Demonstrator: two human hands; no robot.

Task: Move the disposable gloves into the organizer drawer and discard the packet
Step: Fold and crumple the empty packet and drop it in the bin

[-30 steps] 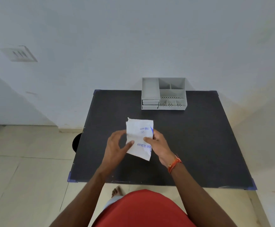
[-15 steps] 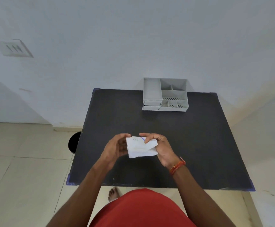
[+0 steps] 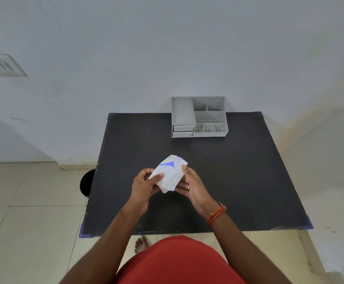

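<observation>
The white glove packet (image 3: 168, 175) with blue print is held above the middle of the black table (image 3: 238, 177). My left hand (image 3: 143, 186) grips its left side with thumb on top. My right hand (image 3: 191, 184) holds its right side from below and behind. No loose gloves are visible; the packet hides its contents. The grey organizer (image 3: 199, 116) stands at the table's far edge against the wall, with two small shut drawers (image 3: 183, 131) at its front left.
A dark round bin (image 3: 86, 182) stands on the tiled floor just left of the table. The wall runs right behind the organizer. A bare foot (image 3: 141, 243) shows below the table's near edge.
The packet went from upright and flat to folded and turned, its blue-printed end now pointing away. Both hands kept hold and shifted slightly.
</observation>
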